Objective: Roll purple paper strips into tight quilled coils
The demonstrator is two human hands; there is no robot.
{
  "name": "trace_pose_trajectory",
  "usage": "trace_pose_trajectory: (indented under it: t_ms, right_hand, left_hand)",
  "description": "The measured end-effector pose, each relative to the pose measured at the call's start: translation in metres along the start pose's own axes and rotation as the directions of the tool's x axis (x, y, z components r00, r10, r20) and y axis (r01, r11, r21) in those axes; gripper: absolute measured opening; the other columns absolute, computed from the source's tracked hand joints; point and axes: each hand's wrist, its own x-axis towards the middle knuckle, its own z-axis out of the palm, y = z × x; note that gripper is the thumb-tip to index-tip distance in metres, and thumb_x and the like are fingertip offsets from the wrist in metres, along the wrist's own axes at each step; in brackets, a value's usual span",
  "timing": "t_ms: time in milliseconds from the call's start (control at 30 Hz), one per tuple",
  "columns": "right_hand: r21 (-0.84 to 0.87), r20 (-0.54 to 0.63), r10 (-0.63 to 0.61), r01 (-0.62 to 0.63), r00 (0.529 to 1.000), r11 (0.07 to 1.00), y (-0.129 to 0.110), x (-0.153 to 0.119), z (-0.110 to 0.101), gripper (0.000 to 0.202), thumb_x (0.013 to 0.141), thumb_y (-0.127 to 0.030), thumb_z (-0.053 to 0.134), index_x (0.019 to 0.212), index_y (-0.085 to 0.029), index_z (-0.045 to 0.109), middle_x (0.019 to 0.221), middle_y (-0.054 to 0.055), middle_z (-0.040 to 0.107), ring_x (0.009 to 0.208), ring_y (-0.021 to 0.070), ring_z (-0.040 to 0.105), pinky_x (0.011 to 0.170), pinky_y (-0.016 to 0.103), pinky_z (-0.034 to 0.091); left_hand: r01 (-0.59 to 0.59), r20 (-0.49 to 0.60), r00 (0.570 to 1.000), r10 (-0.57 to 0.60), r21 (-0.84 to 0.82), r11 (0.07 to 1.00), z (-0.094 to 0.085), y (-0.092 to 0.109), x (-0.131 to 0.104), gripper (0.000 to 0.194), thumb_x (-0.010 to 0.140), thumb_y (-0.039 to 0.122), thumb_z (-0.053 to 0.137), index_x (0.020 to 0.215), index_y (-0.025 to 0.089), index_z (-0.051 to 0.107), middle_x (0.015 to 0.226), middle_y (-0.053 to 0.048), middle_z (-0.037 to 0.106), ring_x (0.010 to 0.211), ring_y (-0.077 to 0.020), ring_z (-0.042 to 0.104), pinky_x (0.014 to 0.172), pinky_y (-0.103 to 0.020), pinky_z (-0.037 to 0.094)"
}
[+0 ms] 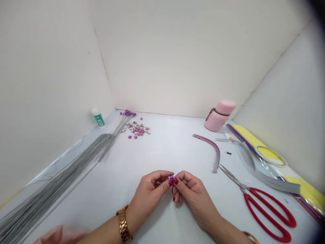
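Between the fingertips of both hands is a small purple paper star, pinched from either side. My left hand, with a gold watch at the wrist, closes thumb and forefinger on it. My right hand grips the same star with thumb and forefinger, its other fingers curled beneath. Farther back on the left lies a pile of small purple, silver and pink stars. Beyond the pile, purple stars sit on the tips of several grey wires.
A long bundle of grey wires runs along the left, near a glue stick. At right are a pink bottle, a curved purple strip, red-handled scissors, silver strips, a tape roll and yellow packets.
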Motion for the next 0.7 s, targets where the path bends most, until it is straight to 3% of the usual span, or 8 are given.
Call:
trace_pose_trajectory:
  t_ms: [100,233,500,633,700]
  right_hand:
    - [-0.058,-0.01,-0.023,0.023,1.0,0.998,0.0001,-0.0007,-0.0008,0.023,0.079,-0.036,0.055,0.069,-0.016,0.051,0.058,-0.002,0.055,0.049,0.0078,0.05,0.049,0.02,0.036]
    - [-0.087,0.005,-0.028,0.028,1.0,0.996,-0.0011,-0.0014,-0.0004,0.023,0.08,-0.036,0.054,0.069,-0.015,0.05,0.06,-0.001,0.056,0.05,0.0081,0.052,0.05,0.021,0.037]
    - [0.059,0.165,0.131,-0.142,0.978,0.988,0.0011,-0.0012,0.0033,0.038,0.088,-0.043,0.031,0.073,-0.013,0.05,0.061,0.003,0.059,0.047,0.0099,0.056,0.044,0.02,0.036]
    - [0.089,0.194,0.166,-0.186,0.967,0.979,0.002,-0.0011,0.0049,0.036,0.087,-0.043,0.034,0.07,-0.014,0.048,0.057,0.001,0.058,0.043,0.009,0.056,0.041,0.018,0.034]
    - [0.088,0.198,0.176,-0.196,0.964,0.977,0.0025,-0.001,0.0054,0.036,0.087,-0.043,0.035,0.07,-0.014,0.047,0.057,0.001,0.058,0.042,0.0091,0.056,0.04,0.018,0.033]
  left_hand:
    - [-0.029,-0.1,0.994,0.052,0.219,0.975,-0.0031,-0.0021,-0.0017,0.018,0.078,0.028,0.053,0.083,0.014,0.063,0.076,-0.006,0.066,0.072,-0.0172,0.059,0.068,-0.026,0.045]
    - [-0.049,-0.111,0.989,0.101,0.402,0.914,-0.0057,-0.0025,-0.004,0.02,0.081,0.027,0.048,0.073,0.015,0.061,0.069,-0.004,0.064,0.066,-0.0153,0.057,0.062,-0.024,0.044]
    - [-0.215,-0.012,0.963,0.27,0.571,0.793,-0.0042,0.0027,-0.0065,0.018,0.082,0.016,0.044,0.072,0.015,0.059,0.068,-0.002,0.058,0.065,-0.0122,0.054,0.062,-0.022,0.042]
    - [-0.362,0.139,0.912,0.386,0.714,0.599,-0.007,0.0024,-0.0075,0.022,0.084,0.014,0.039,0.074,0.016,0.058,0.071,-0.005,0.057,0.069,-0.0152,0.05,0.065,-0.026,0.039]
    - [-0.382,0.165,0.904,0.395,0.728,0.569,-0.0075,0.0018,-0.0074,0.022,0.083,0.014,0.038,0.072,0.016,0.057,0.072,-0.005,0.056,0.07,-0.0169,0.049,0.066,-0.028,0.038]
